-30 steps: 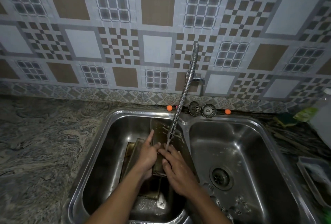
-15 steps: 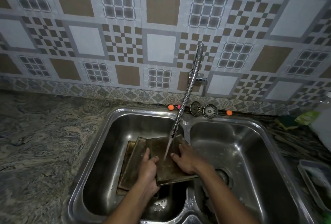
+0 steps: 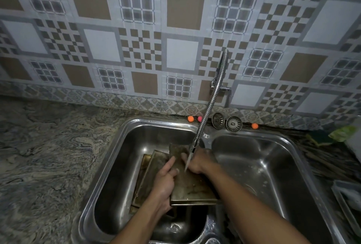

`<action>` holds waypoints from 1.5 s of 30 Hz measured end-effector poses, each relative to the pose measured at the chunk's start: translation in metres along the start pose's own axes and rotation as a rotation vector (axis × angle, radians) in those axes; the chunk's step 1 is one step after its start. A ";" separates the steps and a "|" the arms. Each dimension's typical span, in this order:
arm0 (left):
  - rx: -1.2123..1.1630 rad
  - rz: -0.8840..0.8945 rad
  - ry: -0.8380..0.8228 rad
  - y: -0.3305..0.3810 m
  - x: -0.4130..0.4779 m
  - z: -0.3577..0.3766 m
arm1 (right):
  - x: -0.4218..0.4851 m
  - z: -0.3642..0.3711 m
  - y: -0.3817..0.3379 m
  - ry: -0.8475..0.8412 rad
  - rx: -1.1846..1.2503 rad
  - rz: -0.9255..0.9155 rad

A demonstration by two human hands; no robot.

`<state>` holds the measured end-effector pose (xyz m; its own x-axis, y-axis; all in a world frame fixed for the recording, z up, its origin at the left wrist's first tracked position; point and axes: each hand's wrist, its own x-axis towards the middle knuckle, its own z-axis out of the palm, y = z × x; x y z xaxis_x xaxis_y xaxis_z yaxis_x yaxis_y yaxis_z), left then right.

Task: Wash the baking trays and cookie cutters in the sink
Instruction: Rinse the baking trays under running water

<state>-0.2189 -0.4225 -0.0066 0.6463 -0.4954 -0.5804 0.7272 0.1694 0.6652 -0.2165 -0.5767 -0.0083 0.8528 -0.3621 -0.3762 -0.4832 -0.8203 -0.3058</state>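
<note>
Both forearms reach forward and down into the left basin of the double stainless-steel sink [image 3: 125,142], the hands close together on one tray. The left hand [image 3: 166,177] grips the left edge of the dark, stained rectangular metal baking tray [image 3: 192,185], its thumb on the tray's upper face and its forefinger stretched along the edge. The right hand [image 3: 197,160] lies on the far right part of the same tray with its fingers bent across the face; whether it clasps the edge or only presses I cannot tell. The tray is tilted, its near edge raised toward the camera, and its surface is dull brown with blotchy marks. A thin stream of water [image 3: 188,163] from the ribbed chrome flexible tap hose [image 3: 213,95] falls onto it just beside the right hand. Under and to the left of it, two more dark rectangular trays [image 3: 149,177] lie stacked in the same basin. Two round metal sink strainers [image 3: 218,120] sit on the rim behind the sink, and the grey marbled stone bench [image 3: 48,156] spreads to the left.
</note>
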 end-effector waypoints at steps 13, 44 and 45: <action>-0.006 0.166 0.176 0.002 0.018 0.023 | -0.041 0.013 0.017 0.136 0.079 0.082; 0.414 0.387 -0.083 0.001 0.028 0.043 | -0.013 0.033 0.054 0.286 0.617 0.144; 0.438 0.367 -0.109 -0.002 0.032 0.052 | -0.021 0.030 0.048 0.285 0.742 0.122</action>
<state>-0.2115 -0.4828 -0.0016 0.7934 -0.5600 -0.2386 0.2814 -0.0103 0.9595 -0.2635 -0.5955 -0.0412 0.7548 -0.6116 -0.2370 -0.4963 -0.2964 -0.8160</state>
